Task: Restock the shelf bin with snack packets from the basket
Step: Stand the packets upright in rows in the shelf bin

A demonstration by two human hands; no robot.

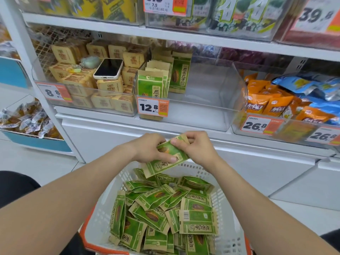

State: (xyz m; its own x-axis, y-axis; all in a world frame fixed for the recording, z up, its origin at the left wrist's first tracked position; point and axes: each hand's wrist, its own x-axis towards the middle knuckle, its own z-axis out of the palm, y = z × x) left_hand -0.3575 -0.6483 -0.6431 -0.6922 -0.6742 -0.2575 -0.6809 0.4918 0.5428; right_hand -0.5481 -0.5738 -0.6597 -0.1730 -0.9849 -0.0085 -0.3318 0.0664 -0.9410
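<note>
Left hand [147, 149] & right hand [199, 150] are both pinching one green packet [161, 165] over basket [226, 218]; prob light, crinkly, slippery, so you're best gripping its edges.

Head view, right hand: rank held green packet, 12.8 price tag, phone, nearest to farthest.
1. held green packet: gripped in the right hand, over the basket.
2. 12.8 price tag: ahead, on the shelf bin front.
3. phone: farther left and deeper, atop the tan packets.
</note>
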